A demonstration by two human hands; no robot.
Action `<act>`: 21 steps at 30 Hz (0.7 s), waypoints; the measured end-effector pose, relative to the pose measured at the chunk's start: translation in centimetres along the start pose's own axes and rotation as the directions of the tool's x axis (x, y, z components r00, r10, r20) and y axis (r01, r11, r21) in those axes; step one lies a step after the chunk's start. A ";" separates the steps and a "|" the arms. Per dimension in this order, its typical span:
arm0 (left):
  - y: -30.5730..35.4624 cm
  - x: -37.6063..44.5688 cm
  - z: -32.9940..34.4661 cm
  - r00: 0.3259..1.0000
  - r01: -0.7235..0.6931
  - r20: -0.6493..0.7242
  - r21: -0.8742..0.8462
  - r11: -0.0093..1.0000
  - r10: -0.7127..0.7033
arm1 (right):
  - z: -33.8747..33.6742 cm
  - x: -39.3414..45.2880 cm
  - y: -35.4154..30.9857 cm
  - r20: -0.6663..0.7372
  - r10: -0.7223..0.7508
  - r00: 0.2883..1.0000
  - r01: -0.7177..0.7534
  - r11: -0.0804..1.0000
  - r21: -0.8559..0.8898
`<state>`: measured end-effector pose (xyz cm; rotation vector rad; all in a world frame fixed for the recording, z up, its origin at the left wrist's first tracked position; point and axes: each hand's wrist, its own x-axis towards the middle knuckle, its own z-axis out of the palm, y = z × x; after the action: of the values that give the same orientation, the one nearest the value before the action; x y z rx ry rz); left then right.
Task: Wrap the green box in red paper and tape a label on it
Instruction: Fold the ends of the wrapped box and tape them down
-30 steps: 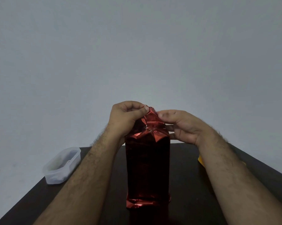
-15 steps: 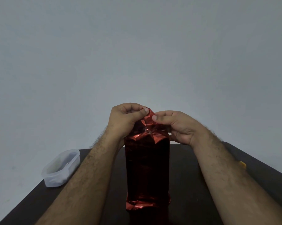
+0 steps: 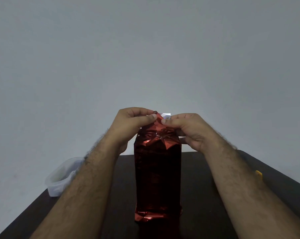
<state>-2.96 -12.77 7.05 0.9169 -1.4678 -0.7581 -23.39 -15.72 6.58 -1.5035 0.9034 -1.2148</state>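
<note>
A tall box wrapped in shiny red paper [image 3: 157,176] stands upright in the middle of the dark table [image 3: 206,204]. No green shows; the paper covers it all. The paper's top end is gathered into crumpled folds. My left hand [image 3: 130,125] pinches the raised flap at the top from the left, thumb against forefinger. My right hand [image 3: 187,130] pinches the same flap from the right. A small pale, whitish piece [image 3: 166,115] shows just behind my fingertips; what it is I cannot tell.
A translucent plastic container [image 3: 61,176] sits at the table's left edge, partly behind my left forearm. A small yellow object [image 3: 258,175] lies near the right edge. A plain grey wall fills the background.
Both hands have moved closer together at the top of the paper, and the right thumb now meets the flap. The pale piece behind the fingertips has come into view.
</note>
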 end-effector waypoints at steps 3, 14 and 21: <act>-0.5 0.5 -1.5 0.998 0.068 0.004 0.045 0.997 -0.068 | -1.4 -0.3 -0.7 0.096 0.087 0.992 -0.092 0.994 0.056; -0.9 0.5 -1.5 0.991 0.130 0.011 0.055 0.990 -0.131 | -2.0 -0.2 -0.3 0.135 0.247 0.960 -0.261 0.960 0.099; -0.8 0.4 -0.5 0.993 0.103 -0.067 0.017 0.995 -0.102 | -1.5 -0.2 0.0 0.112 0.118 0.987 -0.117 0.993 -0.020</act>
<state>-2.37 -13.42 6.61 1.0300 -1.3815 -0.7818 -24.86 -15.87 6.59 -1.4926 0.9129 -1.0299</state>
